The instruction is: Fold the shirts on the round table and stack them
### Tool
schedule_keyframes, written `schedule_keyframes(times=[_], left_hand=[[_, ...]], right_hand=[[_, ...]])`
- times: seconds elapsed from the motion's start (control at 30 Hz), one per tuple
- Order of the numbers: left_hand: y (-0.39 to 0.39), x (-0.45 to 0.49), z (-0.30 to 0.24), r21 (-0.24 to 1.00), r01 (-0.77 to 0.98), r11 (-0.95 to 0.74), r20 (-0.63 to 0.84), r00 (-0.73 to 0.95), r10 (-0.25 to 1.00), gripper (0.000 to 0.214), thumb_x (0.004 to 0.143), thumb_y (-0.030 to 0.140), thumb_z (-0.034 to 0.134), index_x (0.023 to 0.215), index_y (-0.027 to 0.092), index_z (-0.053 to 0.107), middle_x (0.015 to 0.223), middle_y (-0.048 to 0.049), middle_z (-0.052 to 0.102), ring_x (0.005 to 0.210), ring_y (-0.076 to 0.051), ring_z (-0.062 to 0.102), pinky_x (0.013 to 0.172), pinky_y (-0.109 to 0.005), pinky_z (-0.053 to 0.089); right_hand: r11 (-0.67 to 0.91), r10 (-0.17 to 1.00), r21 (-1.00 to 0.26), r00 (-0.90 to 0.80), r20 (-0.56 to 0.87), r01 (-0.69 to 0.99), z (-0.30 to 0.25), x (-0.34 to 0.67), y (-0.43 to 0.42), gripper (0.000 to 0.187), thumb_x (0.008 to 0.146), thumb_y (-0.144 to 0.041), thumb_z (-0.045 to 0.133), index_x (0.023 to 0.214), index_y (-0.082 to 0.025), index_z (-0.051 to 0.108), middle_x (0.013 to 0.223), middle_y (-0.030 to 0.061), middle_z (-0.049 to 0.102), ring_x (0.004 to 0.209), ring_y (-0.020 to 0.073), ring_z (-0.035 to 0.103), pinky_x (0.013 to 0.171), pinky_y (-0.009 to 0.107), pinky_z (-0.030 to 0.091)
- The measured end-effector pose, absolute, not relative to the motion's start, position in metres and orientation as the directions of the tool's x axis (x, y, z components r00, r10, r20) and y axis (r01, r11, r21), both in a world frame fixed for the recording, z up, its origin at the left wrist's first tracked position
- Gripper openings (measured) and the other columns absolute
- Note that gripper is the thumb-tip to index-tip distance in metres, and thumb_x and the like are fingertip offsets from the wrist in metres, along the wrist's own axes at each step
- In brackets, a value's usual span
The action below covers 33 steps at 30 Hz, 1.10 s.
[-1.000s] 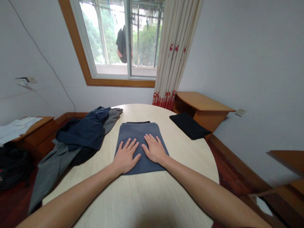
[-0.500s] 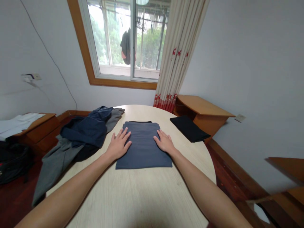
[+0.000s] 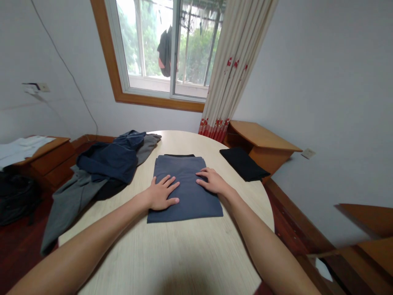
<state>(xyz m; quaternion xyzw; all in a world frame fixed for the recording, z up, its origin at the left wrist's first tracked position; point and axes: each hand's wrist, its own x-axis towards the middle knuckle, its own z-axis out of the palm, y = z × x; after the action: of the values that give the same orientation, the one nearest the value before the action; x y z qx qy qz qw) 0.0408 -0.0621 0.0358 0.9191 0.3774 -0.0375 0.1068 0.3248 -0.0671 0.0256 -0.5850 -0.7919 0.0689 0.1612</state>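
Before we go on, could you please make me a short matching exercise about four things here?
1. Blue-grey folded cloth
2. Black folded cloth
3. Curtain
4. Navy garment

A. cream with red motifs
B. rumpled, on the left side of the table
C. near the table's right edge
D. flat, under the left hand

Pairs: 1-D, 2-C, 3-A, 4-B

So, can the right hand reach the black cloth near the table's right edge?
Probably yes: the right hand rests on the blue-grey cloth, and only a strip of tabletop shows between that hand and the black cloth.
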Motion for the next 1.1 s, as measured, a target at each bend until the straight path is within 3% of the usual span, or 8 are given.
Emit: schedule_keyframes(times=[0.17,0.27,0.37,0.47,0.57,0.73,0.9,1.1], left_hand=[[-0.06,0.037,0.052,0.28,0.634,-0.721,0.019,0.747,0.665,0.058,0.098,0.062,0.036,0.131,0.024,0.065,0.127,-0.0113,0.069,0.119,-0.029,0.062,0.111,-0.05,0.036],[-0.04,0.042,0.038,0.253,0.608,-0.753,0.172,0.738,0.653,0.055,0.1,0.052,0.035,0.14,0.021,0.057,0.146,-0.0113,0.055,0.135,-0.027,0.049,0.116,-0.047,0.031],[-0.016,0.042,0.018,0.207,0.665,-0.718,0.104,0.714,0.692,0.061,0.099,0.054,0.036,0.15,0.021,0.045,0.162,-0.0103,0.032,0.15,-0.029,0.026,0.121,-0.055,0.015],[0.004,0.032,0.008,0.21,0.751,-0.626,0.023,0.636,0.771,0.067,0.099,0.056,0.03,0.156,0.021,0.035,0.165,-0.0097,0.02,0.154,-0.028,0.015,0.121,-0.058,0.012],[0.016,0.011,0.008,0.215,0.825,-0.522,-0.023,0.539,0.842,0.067,0.1,0.054,0.024,0.159,0.021,0.026,0.167,-0.0084,0.013,0.154,-0.029,0.01,0.12,-0.059,0.014],[0.018,-0.029,0.018,0.229,0.812,-0.537,-0.039,0.559,0.828,0.065,0.096,0.04,0.039,0.156,0.016,0.034,0.166,-0.0127,0.016,0.153,-0.031,0.013,0.122,-0.053,0.02],[-0.004,-0.044,0.041,0.285,0.637,-0.716,-0.097,0.762,0.64,0.082,0.07,0.016,0.065,0.149,0.03,0.048,0.167,-0.0065,0.01,0.153,-0.035,0.006,0.121,-0.057,0.015],[-0.008,-0.028,0.043,0.329,0.571,-0.752,-0.151,0.818,0.555,0.056,0.075,0.008,0.054,0.117,0.039,0.073,0.163,0.0021,0.029,0.152,-0.031,0.02,0.12,-0.062,0.007]], right_hand=[[0.309,0.95,-0.252,-0.286,0.123,0.917,0.045,0.305,-0.081,0.036,0.095,-0.048,0.055,0.095,-0.02,0.078,0.097,0.0098,0.072,0.093,0.0234,0.067,0.089,0.035,0.049],[0.365,0.923,-0.229,-0.317,0.22,0.902,0.039,0.283,-0.079,0.039,0.096,-0.045,0.055,0.122,-0.02,0.07,0.127,0.0117,0.067,0.118,0.0257,0.061,0.104,0.039,0.043],[0.37,0.928,-0.253,-0.342,0.146,0.894,0.023,0.274,-0.065,0.058,0.097,-0.05,0.051,0.147,-0.021,0.048,0.157,0.0101,0.041,0.145,0.027,0.036,0.12,0.05,0.024],[0.217,0.975,-0.293,-0.222,0.016,0.931,0.01,0.29,-0.048,0.064,0.1,-0.056,0.04,0.156,-0.024,0.034,0.165,0.0072,0.025,0.153,0.0271,0.019,0.121,0.058,0.014],[0.046,0.998,-0.299,-0.054,-0.019,0.953,0.005,0.319,-0.038,0.063,0.103,-0.054,0.03,0.158,-0.022,0.029,0.165,0.0078,0.022,0.153,0.0265,0.017,0.122,0.057,0.013],[0.03,0.998,-0.312,-0.047,-0.047,0.95,0.005,0.367,-0.046,0.057,0.102,-0.042,0.038,0.154,-0.019,0.038,0.163,0.0119,0.028,0.152,0.0272,0.021,0.122,0.054,0.016],[0.235,0.955,-0.504,-0.295,-0.041,0.831,0.014,0.388,-0.069,0.082,0.076,-0.026,0.074,0.152,-0.023,0.042,0.165,0.0132,0.023,0.152,0.0287,0.022,0.122,0.048,0.02],[0.299,0.909,-0.629,-0.416,-0.043,0.718,0.015,0.373,-0.074,0.032,0.073,-0.012,0.069,0.101,-0.024,0.077,0.162,0.0085,0.031,0.149,0.028,0.03,0.118,0.047,0.03]])
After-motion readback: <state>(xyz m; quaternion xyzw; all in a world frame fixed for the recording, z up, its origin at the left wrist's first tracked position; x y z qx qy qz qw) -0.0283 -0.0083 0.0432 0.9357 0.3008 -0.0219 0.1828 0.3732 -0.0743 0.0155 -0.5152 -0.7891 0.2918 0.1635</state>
